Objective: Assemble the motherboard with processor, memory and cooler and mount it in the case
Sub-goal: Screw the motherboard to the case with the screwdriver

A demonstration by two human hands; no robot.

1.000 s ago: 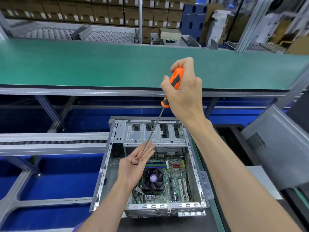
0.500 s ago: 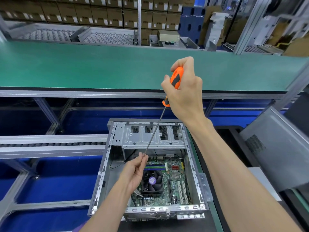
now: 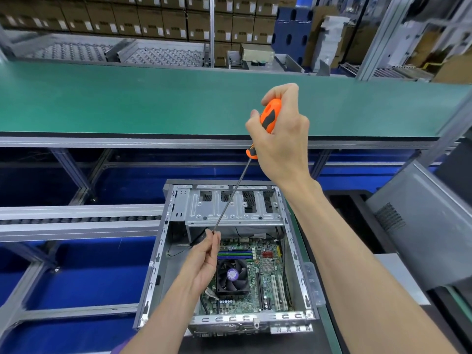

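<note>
An open grey metal case lies below me with its side off. Inside it sits the green motherboard, carrying a black cooler fan with a purple hub and memory sticks just above the fan. My right hand grips the orange and black handle of a long screwdriver, held high above the case. Its thin shaft slants down to the left. My left hand pinches the tip of the shaft over the board's upper left corner. The tip itself is hidden by my fingers.
A green conveyor belt runs across behind the case. A roller rail lies to the left over blue flooring. A grey case side panel leans at the right. Stacked cardboard boxes fill the background.
My left hand went from an upturned open palm under the shaft to a pinch closed around the screwdriver's tip. My right hand kept its grip on the handle and hardly moved.
</note>
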